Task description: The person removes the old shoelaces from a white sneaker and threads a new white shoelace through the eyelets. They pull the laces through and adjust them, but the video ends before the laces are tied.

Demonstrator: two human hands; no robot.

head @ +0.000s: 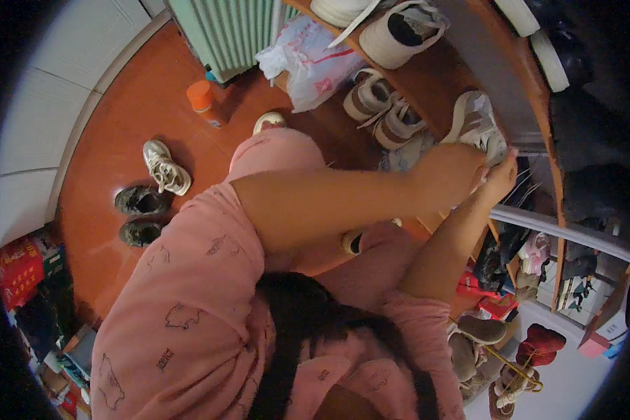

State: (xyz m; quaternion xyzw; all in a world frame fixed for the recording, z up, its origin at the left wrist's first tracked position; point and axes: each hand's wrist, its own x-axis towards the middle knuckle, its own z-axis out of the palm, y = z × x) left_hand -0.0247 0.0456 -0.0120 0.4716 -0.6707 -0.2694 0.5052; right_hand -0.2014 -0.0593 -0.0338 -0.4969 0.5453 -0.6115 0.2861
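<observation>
A white and grey sneaker is held at the lower shelf of a wooden shoe rack. My left hand reaches across from the left and grips its near end. My right hand meets it from the right, with fingers around the same end. The hands touch and hide that part of the shoe. A pale canvas shoe rests on the shelf to the left. Below the shelf edge, a pair of beige and brown shoes stands on the floor.
A white plastic bag lies beside a green radiator. An orange-capped can stands on the floor. Further left are a light sneaker and dark fuzzy shoes. Several shoes hang on a yellow wire hanger at lower right.
</observation>
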